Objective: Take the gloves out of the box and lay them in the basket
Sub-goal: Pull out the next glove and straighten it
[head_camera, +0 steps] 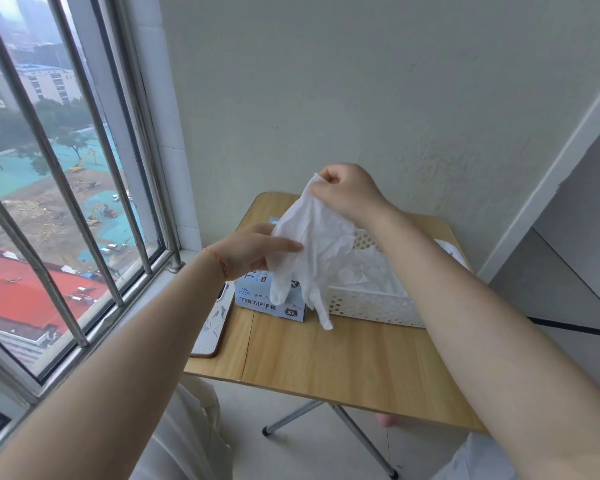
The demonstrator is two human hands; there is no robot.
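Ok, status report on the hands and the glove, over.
Right hand pinches glove cuff, held high. Left hand grips its side. Glove hangs over box and basket. Nothing in the way.

Small wooden folding table [343, 355] on metal legs, shoved into a corner against a scuffed pale wall [361, 98]. Barred window [66, 185] on the left, hazy daylight, pale tiled floor [291, 452].
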